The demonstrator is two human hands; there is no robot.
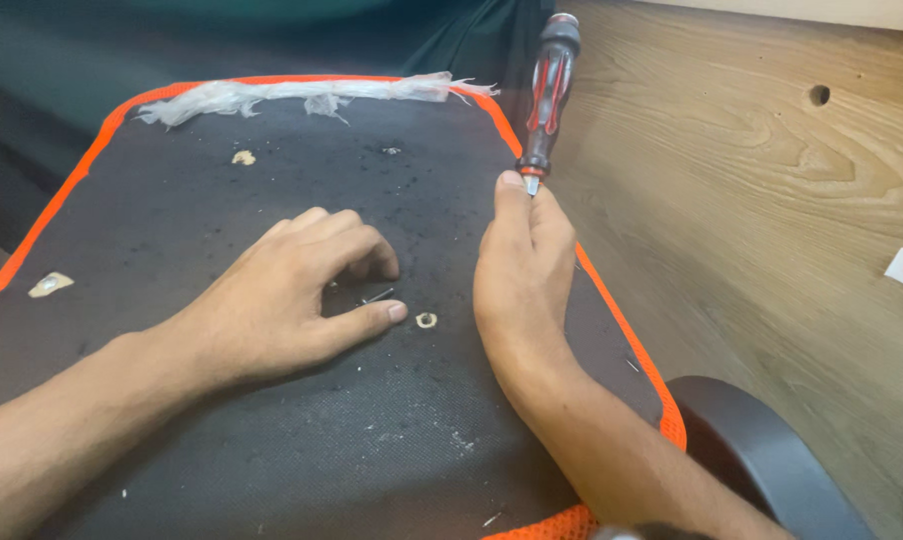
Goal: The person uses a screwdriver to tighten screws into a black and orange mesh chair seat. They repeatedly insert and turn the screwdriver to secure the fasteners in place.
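Right hand grip closed on screwdriver, tip up at 12 o'clock. Left hand flat on black seat base, fingers loose, holding nothing. Screw hole at its 3 o'clock looks empty; torn fabric remains.

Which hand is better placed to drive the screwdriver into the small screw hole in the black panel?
Right. The right hand already grips the screwdriver, just beside the screw hole. The left hand lies flat on the black panel, likely steadying it.
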